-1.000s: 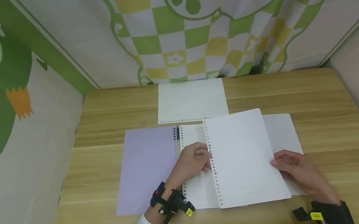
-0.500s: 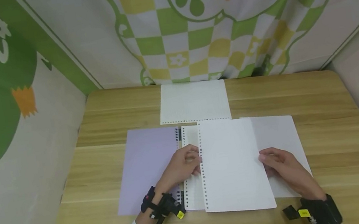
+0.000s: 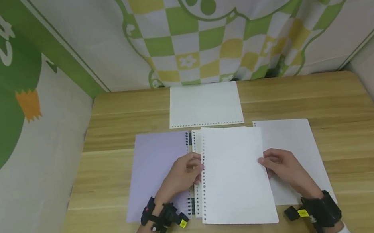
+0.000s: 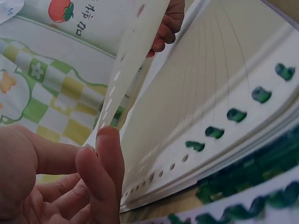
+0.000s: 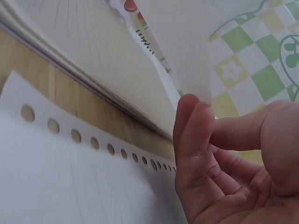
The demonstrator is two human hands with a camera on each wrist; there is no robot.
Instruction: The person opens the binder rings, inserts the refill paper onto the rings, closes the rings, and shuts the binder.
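Note:
Both hands hold a white loose-leaf sheet (image 3: 235, 173) with punched holes along its left edge, raised over an open notebook. My left hand (image 3: 181, 173) pinches the holed edge between thumb and finger. At the opposite edge, the thumb and fingers of my right hand (image 3: 285, 164) pinch the paper. The notebook's purple cover (image 3: 155, 169) lies flat on the left. In the left wrist view, dark green rings (image 4: 237, 115) pass through some holes of the lined page stack (image 4: 187, 88); other holes there show no ring. The held sheet hides most of that stack in the head view.
Another holed sheet (image 3: 293, 149) lies on the wooden table (image 3: 350, 140) under the right forearm. A further sheet (image 3: 203, 104) lies crosswise at the back, its holes facing me. A checked curtain (image 3: 194, 43) hangs behind the table, with a wall panel (image 3: 61, 123) at the left.
Both hands have moved left with the sheet, so it covers more of the notebook's pages. More of the sheet on the right is now uncovered. Both hands keep their pinch.

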